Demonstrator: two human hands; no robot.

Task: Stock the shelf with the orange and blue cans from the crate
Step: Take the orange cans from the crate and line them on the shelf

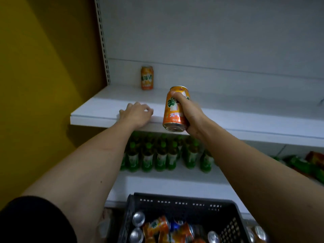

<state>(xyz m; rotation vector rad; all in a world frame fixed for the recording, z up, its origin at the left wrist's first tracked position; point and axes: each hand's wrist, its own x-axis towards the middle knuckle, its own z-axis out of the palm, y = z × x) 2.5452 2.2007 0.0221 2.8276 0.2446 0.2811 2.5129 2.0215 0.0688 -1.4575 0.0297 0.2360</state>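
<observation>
While the right hand (188, 113) carries an orange can (176, 109) up to the front lip of the white shelf (98, 109), its fingers (177, 96) are curled round the can's right flank and across its label, thumb out of sight behind. The can rides nearly upright, top leaning a touch away from the camera, bottom rim showing; that tilt looks meant to clear the shelf edge before the can is set down. Relative to the gripping fingers the can's body extends toward 7 o'clock, with its lid just above them at 12 o'clock.

At 9 o'clock from the held can, the left hand (135, 114) rests on the shelf edge, fingers loosely bent over the lip and holding nothing, probably to steady the reach. One orange can on the shelf (147, 78) stands upright at the back, at about 11 o'clock from the held one, near the slotted upright (103, 41); I judge the new can belongs beside it to start a row.

At 6 o'clock, the dark crate (177, 201) keeps a jumble of orange and blue cans (175, 228), so most of the stocking remains. Green bottles (161, 155) fill the shelf below.
</observation>
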